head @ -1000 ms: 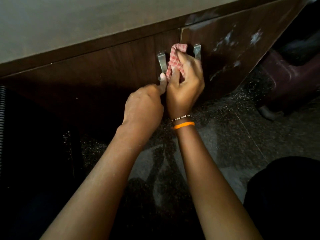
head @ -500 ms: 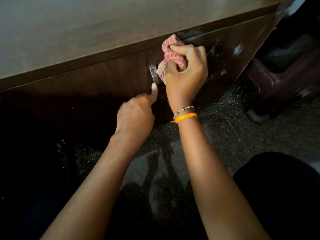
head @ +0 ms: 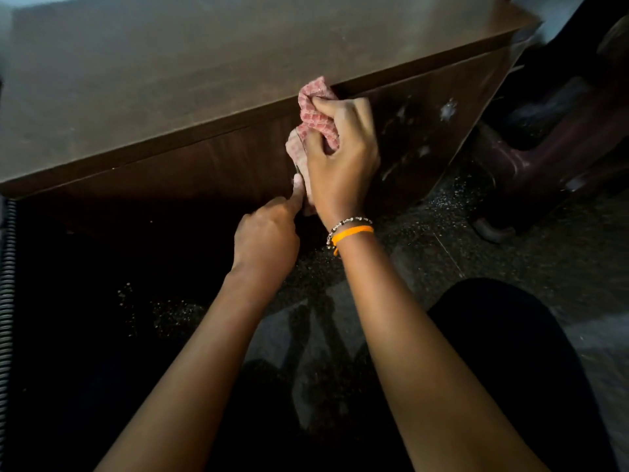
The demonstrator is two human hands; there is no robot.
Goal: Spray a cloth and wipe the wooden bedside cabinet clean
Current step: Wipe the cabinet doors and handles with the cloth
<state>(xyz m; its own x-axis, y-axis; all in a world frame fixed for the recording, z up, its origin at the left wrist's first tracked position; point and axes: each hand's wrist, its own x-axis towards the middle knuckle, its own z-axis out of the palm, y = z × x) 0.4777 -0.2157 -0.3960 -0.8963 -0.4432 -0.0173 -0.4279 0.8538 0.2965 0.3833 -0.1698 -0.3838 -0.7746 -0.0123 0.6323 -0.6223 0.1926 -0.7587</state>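
We see a cloth point(head: 318, 119) w/ red-pink & white check pattern. Cabinet point(head: 211, 165): dark brown wood grain front, lighter grey-brown top, whitish smears at right. Wristband point(head: 352, 231) orange, bead bracelet point(head: 347, 222) silver/black. Floor point(head: 442, 233) dark speckled; maroon chair point(head: 551, 158) far right.

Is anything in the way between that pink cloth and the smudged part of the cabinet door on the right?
Nothing visible. The right hand presses the cloth against the cabinet front, and the whitish smudges lie to its right on bare wood.
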